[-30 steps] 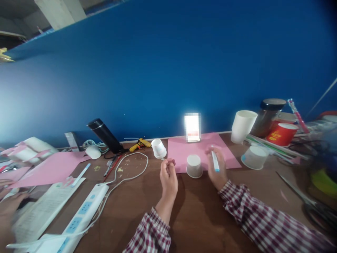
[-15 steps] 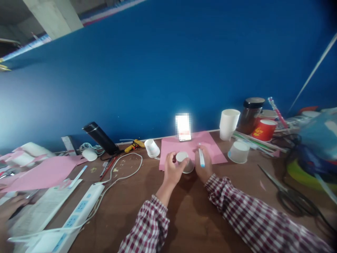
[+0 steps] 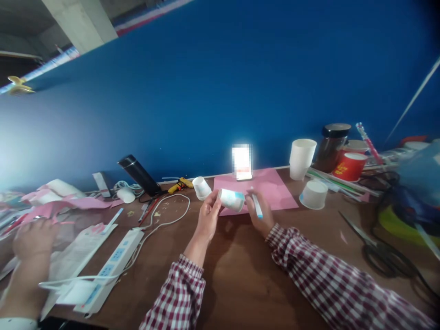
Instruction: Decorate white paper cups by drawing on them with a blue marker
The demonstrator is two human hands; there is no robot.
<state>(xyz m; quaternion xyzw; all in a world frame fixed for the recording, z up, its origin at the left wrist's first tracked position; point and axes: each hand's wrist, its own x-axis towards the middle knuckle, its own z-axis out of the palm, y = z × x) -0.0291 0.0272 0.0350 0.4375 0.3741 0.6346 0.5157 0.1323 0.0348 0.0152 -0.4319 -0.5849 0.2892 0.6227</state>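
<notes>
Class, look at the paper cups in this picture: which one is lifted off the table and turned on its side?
The small white paper cup with a blue band, held sideways in the left hand above the wooden table. The other cups all rest on the table.

Both forearms, entering from the lower centre and lower right of the frame, wear long shirt sleeves in a red, dark maroon and white check, the left cuff (image 3: 187, 279) and right cuff (image 3: 280, 238) ending at the wrists, leaving both hands bare.
</notes>
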